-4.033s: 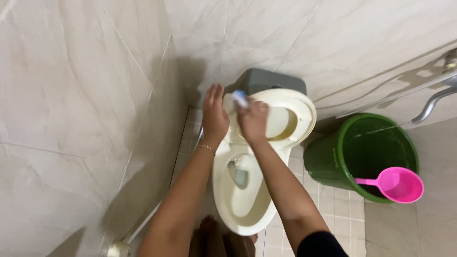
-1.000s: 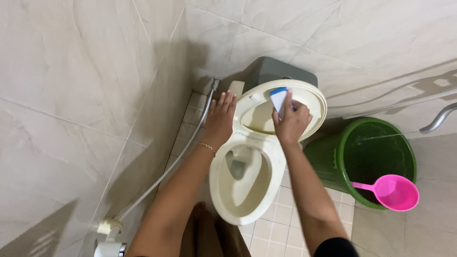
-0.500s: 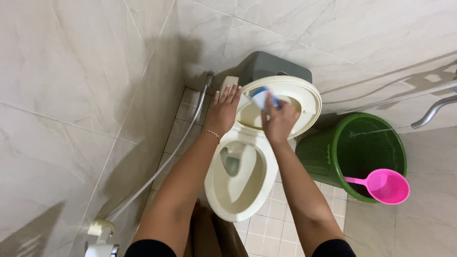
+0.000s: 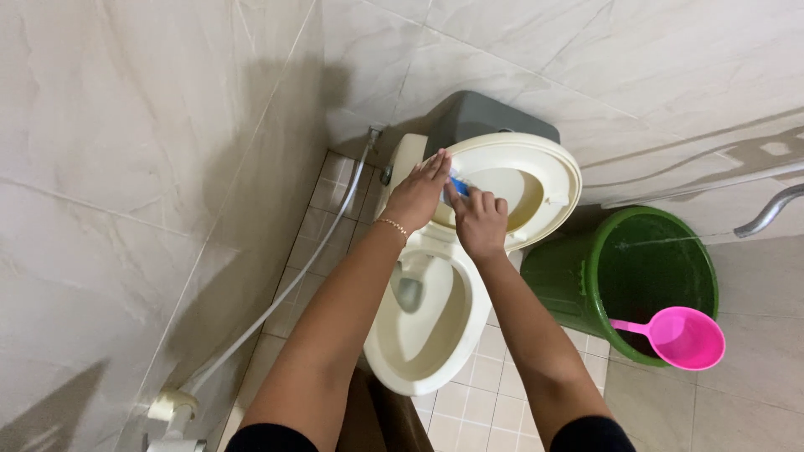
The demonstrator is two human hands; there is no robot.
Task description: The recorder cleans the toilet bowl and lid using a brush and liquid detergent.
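A cream toilet (image 4: 427, 335) stands in the corner with its round lid (image 4: 536, 180) raised against a grey cistern (image 4: 490, 117). My left hand (image 4: 416, 194) lies flat, fingers together, on the left edge of the lid. My right hand (image 4: 479, 219) is closed around a small blue and white scrubbing pad (image 4: 456, 182) and presses it on the lid's inner face, close beside the left hand. Most of the pad is hidden by the fingers.
A green bucket (image 4: 645, 280) of water sits right of the toilet with a pink dipper (image 4: 682, 336) resting on its rim. A spray hose (image 4: 285, 293) runs along the left wall. A metal pipe (image 4: 766, 213) juts out at the right. Marbled tile walls enclose the corner.
My right hand has slid the pad leftward across the lid, from its middle to its left side by my left hand. The view has shifted slightly.
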